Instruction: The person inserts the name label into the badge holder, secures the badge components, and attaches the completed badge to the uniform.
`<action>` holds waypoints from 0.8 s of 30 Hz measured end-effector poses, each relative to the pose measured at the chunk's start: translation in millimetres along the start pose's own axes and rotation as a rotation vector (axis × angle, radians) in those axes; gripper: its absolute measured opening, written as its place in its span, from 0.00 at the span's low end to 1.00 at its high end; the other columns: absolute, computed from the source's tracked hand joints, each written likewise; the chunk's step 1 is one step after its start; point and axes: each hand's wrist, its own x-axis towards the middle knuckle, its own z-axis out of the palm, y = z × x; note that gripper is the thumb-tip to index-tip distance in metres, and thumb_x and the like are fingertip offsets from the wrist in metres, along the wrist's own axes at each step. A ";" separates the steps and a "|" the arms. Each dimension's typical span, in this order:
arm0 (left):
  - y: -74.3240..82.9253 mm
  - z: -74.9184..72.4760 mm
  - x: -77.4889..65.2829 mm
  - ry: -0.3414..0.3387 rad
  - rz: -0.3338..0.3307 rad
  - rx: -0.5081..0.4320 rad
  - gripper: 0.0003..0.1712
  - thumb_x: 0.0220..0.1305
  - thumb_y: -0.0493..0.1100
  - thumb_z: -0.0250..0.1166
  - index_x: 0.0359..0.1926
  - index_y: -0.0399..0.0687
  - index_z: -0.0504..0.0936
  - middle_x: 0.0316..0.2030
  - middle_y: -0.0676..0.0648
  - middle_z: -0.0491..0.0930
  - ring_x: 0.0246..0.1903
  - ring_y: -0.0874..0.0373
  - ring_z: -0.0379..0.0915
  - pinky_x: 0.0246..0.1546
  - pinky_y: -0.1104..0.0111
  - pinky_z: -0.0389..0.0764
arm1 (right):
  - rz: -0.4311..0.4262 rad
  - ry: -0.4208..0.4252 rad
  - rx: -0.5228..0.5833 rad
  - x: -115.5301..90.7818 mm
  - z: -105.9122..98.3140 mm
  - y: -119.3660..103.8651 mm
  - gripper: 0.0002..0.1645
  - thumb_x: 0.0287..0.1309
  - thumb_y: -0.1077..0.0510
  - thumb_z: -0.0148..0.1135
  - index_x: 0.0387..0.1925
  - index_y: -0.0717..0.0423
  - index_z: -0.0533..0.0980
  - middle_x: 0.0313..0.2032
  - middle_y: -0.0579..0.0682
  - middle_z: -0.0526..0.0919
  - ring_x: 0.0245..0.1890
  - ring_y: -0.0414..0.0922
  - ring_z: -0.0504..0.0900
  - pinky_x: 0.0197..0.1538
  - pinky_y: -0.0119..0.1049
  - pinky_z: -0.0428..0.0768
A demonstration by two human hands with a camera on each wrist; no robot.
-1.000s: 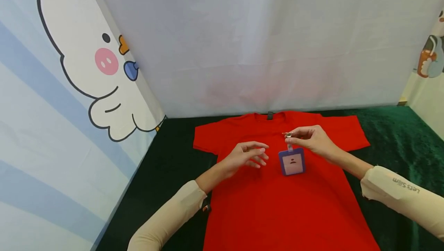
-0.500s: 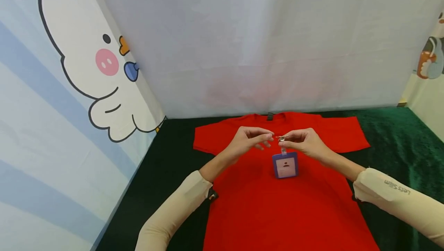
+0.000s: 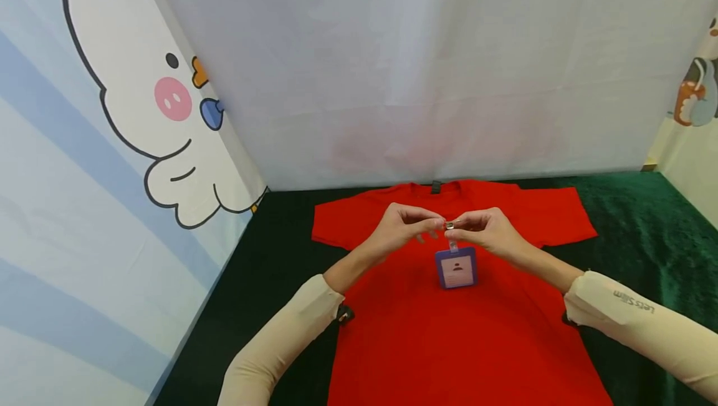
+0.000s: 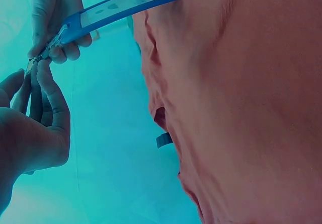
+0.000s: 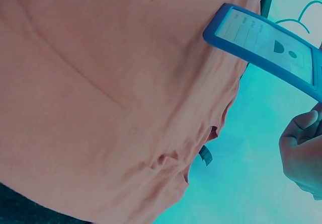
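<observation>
A purple-framed ID badge [image 3: 457, 268] hangs upright over the chest of a red T-shirt [image 3: 443, 343], which lies spread out with its collar at the far side. My right hand [image 3: 488, 231] pinches the metal clip [image 3: 449, 226] above the badge between thumb and fingers. From the other side my left hand [image 3: 401, 228] pinches the clip's thin end, its fingertips almost meeting those of the right. The left wrist view shows both hands at the clip, with the badge [image 4: 121, 10] slanting away from them. In the right wrist view the clip is out of frame.
Dark green cloth [image 3: 634, 231] covers the table under the shirt. A white curtain [image 3: 392, 69] closes off the far side. At the left stands a blue-and-white panel with a cartoon figure [image 3: 140, 82]; another printed wall [image 3: 695, 138] is at the right.
My right hand has carried the badge a little leftward. My left hand has come up and in to the right, its spread fingers closing together at the clip.
</observation>
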 end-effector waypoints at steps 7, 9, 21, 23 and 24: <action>1.3 -0.1 1.1 0.005 -0.024 0.026 0.13 0.72 0.39 0.64 0.49 0.33 0.88 0.41 0.24 0.84 0.32 0.63 0.81 0.34 0.72 0.81 | 0.000 -0.009 0.004 0.4 0.4 0.1 0.16 0.67 0.58 0.67 0.46 0.69 0.83 0.33 0.37 0.91 0.38 0.37 0.89 0.52 0.35 0.86; 1.5 0.0 1.0 0.012 -0.026 0.040 0.13 0.72 0.39 0.65 0.48 0.33 0.88 0.41 0.25 0.84 0.31 0.64 0.80 0.32 0.73 0.80 | 0.001 -0.008 -0.004 0.5 0.2 -0.2 0.16 0.67 0.59 0.67 0.47 0.70 0.83 0.34 0.37 0.91 0.38 0.37 0.89 0.52 0.35 0.86; 0.0 3.2 3.9 0.040 -0.058 0.045 0.14 0.73 0.41 0.64 0.48 0.34 0.88 0.36 0.37 0.89 0.32 0.62 0.82 0.30 0.73 0.81 | -0.131 0.009 -0.035 3.0 2.5 2.2 0.09 0.62 0.65 0.69 0.41 0.70 0.85 0.33 0.38 0.90 0.34 0.37 0.88 0.44 0.31 0.87; -0.1 4.2 3.9 0.047 -0.068 0.035 0.14 0.73 0.41 0.64 0.48 0.33 0.88 0.35 0.38 0.89 0.31 0.64 0.82 0.30 0.73 0.80 | -0.161 0.014 -0.046 2.8 3.1 2.8 0.08 0.61 0.66 0.70 0.40 0.69 0.85 0.32 0.41 0.91 0.34 0.38 0.89 0.43 0.31 0.87; -0.4 4.6 3.9 0.052 -0.072 0.029 0.14 0.73 0.41 0.64 0.47 0.33 0.88 0.35 0.39 0.89 0.31 0.64 0.82 0.29 0.73 0.80 | -0.168 0.016 -0.054 2.5 3.2 2.8 0.08 0.61 0.66 0.70 0.40 0.69 0.86 0.33 0.43 0.91 0.34 0.38 0.89 0.43 0.31 0.87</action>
